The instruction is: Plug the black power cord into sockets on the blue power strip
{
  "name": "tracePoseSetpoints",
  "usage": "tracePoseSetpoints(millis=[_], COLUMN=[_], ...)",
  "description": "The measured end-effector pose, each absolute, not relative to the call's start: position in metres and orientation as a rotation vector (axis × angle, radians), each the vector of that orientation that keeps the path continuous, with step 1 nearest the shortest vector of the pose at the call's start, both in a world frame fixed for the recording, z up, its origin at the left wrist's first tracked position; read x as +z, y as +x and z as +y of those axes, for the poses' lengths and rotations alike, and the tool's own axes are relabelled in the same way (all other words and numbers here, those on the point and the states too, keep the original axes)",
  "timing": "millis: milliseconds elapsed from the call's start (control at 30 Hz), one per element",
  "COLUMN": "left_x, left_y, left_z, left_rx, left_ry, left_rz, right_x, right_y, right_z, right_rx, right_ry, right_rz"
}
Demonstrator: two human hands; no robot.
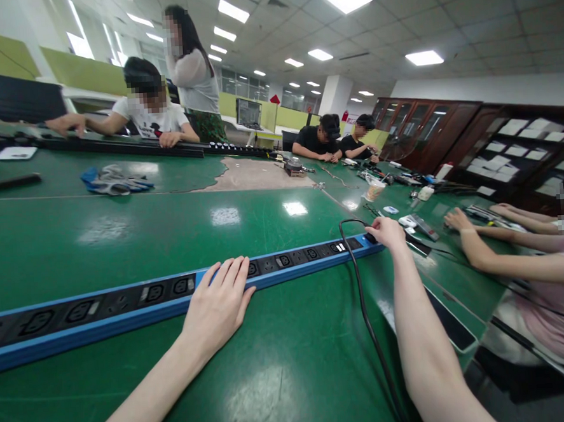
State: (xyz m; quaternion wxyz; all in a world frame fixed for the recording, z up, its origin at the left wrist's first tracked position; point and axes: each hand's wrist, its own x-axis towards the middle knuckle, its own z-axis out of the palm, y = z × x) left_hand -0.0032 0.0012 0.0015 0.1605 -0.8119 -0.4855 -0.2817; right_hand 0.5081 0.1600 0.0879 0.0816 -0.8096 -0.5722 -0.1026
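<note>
No legible text, white marks on the power strip unreadable, papers at the wooden cabinet too small.

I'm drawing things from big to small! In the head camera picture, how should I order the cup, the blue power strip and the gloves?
1. Blue power strip, by far the largest
2. Gloves
3. Cup, the smallest-looking
</note>
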Motion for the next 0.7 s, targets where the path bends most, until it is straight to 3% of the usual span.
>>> tracePoseSetpoints(millis=[400,700], left_x=[0.002,0.003], left_y=[-0.004,-0.005], left_z=[0.002,0.000], left_rx=[-0.796,-0.788], left_ry=[-2.306,-2.308], left_rz=[-1.367,-1.371], right_x=[0.076,0.091], right_y=[0.512,0.530], right_z=[0.175,0.169], right_rx=[-0.367,-0.309], right_ry=[-2.424,-2.394], right_rz=[-1.587,-1.837])
